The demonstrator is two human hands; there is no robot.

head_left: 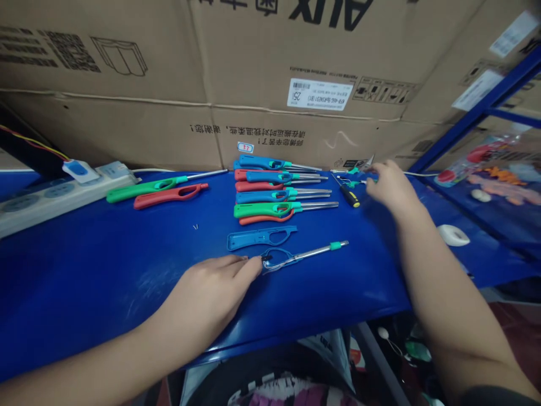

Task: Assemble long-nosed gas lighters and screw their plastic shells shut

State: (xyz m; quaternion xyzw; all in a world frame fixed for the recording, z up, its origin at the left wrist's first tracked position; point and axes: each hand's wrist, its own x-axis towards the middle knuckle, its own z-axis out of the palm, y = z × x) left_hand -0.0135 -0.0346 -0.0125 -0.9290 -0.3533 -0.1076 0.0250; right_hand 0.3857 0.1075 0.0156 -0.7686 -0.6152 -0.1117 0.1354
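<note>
Upside down on a cardboard box stood the brand AUX in heavy black letters, beside cut-off Chinese characters. Below, a white label showed the number 25 and a model code too small to read surely. Lower, two Chinese lines asked for gentle handling, with thanks. A QR code sat at left. A small tag behind the lighters carried red digits, apparently 32.

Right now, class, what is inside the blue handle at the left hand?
A dark part and pale wires show beside the left hand; a metal tube extends forward. That hand covers the rear, so anything there cannot be seen.
</note>
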